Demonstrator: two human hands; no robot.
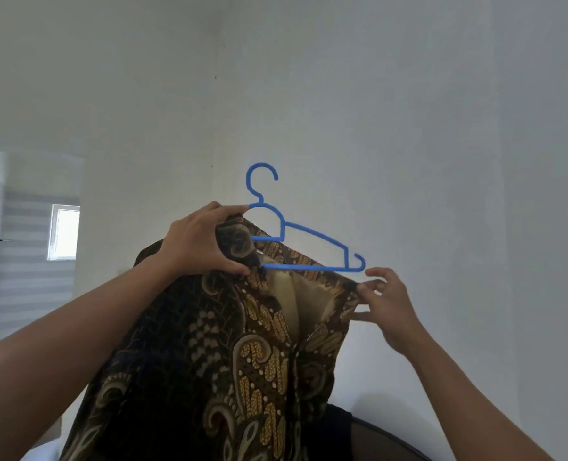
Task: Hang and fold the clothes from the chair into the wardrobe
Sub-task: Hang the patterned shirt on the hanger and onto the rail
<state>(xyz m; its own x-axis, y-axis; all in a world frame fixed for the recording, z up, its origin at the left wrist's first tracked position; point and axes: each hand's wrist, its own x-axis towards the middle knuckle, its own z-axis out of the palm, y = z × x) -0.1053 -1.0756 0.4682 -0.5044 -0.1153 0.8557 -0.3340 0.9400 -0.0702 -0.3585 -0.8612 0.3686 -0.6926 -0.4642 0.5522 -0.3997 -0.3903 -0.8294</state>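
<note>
Me holding a shirt up against the white wall (409, 111), fitting a hanger.
Brown patterned shirt (216, 361) hangs in front of me, blue hanger (309, 232) half inside its neck. My left hand (196, 241) grips collar and hanger together; right hand (385, 307) pinches the shoulder edge just below the hanger's end.

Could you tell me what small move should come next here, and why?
Probably the right hand should lift the shoulder of the brown batik-patterned shirt over the bare end of the blue plastic hanger: that end sits exposed above the fabric this hand pinches, while the left hand grips the other side.
</note>
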